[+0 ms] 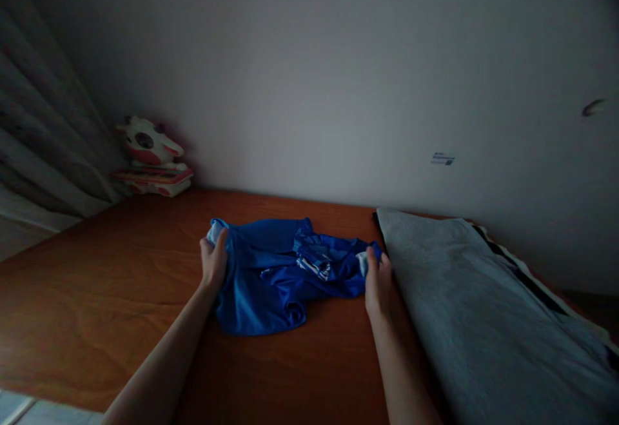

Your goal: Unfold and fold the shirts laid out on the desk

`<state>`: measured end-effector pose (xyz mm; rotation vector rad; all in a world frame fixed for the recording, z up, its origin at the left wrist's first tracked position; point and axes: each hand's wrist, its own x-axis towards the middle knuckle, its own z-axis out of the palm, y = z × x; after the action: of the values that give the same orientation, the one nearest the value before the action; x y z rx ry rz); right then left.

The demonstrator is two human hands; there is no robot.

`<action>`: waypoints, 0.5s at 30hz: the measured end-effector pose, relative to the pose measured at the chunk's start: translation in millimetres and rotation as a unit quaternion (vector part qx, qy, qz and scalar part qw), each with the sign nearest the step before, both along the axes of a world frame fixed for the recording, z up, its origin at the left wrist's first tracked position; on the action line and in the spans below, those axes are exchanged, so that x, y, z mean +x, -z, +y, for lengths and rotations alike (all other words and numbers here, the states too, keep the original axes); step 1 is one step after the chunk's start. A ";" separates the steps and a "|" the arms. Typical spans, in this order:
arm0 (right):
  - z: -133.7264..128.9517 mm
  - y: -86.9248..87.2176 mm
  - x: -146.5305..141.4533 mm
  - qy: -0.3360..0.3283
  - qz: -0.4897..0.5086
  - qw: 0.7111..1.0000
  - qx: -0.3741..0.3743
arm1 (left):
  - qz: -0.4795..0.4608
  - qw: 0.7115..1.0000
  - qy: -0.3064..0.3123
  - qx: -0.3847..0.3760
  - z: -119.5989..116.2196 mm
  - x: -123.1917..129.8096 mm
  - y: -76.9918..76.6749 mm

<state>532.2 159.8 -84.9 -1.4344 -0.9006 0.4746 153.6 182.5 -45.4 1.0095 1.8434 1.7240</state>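
- While the blue cloth (251,283) lies bunched on the table (120,296), gentle, even tension suits it.
- My left hand (214,262) pinches its left edge; my right hand (378,283) clasps the rumpled right end, near the grey cloth (449,283).
- Hard tugging could tighten the folds.

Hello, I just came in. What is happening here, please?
A person holds a crumpled blue garment at its two ends, the left hand on one side, the right hand on the other. It lies on a brown wooden surface, beside grey cloth.
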 end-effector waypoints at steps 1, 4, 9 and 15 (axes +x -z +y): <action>-4.0 -1.8 -8.4 0.007 -0.079 0.997 -0.016 | 0.025 1.000 0.008 -0.008 3.9 7.1 2.3; -16.5 -3.8 -30.2 -0.044 -0.316 0.945 -0.067 | 0.094 0.994 0.044 -0.016 13.0 19.3 10.3; -20.8 -2.2 -37.5 -0.089 -0.448 0.878 -0.141 | 0.119 0.991 0.044 0.049 18.1 10.1 18.6; -4.0 6.1 -30.3 -0.080 -0.387 0.912 -0.113 | 0.096 0.988 0.121 0.018 18.3 2.0 18.6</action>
<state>501.9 155.8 -91.1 -1.8041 -1.6478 0.1098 155.6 200.8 -64.0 1.3944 1.7207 1.5674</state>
